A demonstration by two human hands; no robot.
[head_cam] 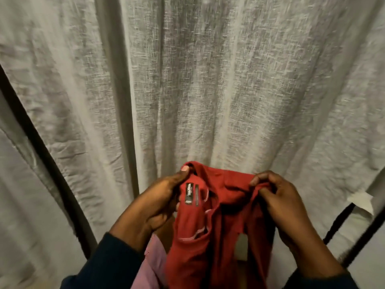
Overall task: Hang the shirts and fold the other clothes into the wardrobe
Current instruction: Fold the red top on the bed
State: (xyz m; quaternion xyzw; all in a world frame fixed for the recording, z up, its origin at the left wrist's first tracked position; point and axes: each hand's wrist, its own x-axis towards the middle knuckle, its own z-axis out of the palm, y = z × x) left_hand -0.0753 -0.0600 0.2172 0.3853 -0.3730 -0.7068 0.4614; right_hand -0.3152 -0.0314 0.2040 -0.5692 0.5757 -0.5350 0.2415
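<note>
Both hands, left hand [160, 197] and right hand [279, 197], hold red garment [208, 236].

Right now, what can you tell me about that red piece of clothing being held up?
The red garment looks like soft knit cloth, held up before a pale curtain. A black label sits inside its neck, with paler stitched seams below. The left hand pinches one top edge, the right hand the other; the rest hangs down, bunched, beside pink cloth.

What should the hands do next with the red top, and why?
Probably pull the red top out flat: the left hand and the right hand each pinch its upper edge, but it hangs bunched, label showing.
</note>
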